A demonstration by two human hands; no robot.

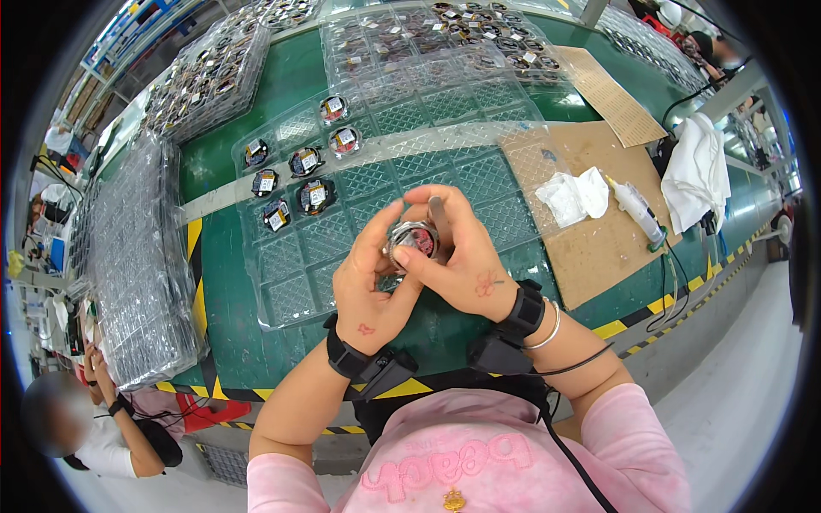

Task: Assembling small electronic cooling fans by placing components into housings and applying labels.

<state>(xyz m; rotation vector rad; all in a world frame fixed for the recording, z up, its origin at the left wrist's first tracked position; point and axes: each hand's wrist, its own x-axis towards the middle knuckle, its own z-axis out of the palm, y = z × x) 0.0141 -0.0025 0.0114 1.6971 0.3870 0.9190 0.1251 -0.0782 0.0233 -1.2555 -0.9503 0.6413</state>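
Both of my hands meet over the near part of a clear compartment tray (295, 286). Between them is a small round electronic module (416, 242) with a silvery rim and a reddish inside, like a watch case. My left hand (369, 286) curls round its left side. From the right, my right hand (469, 265) grips it, with the thumb pressed on its face. A narrow metal piece (438, 214) shows by the right fingers; its kind cannot be made out. Several similar modules lie in the tray's left compartments, including a black-rimmed one with a white label (316, 197).
Stacked trays of modules (436, 43) stand at the back, more (209, 85) at the back left. Wrapped clear trays (137, 265) line the left edge. To the right, a brown board (590, 256) bears white wipes (573, 197) and a white dispenser (637, 214). A co-worker (111, 427) sits lower left.
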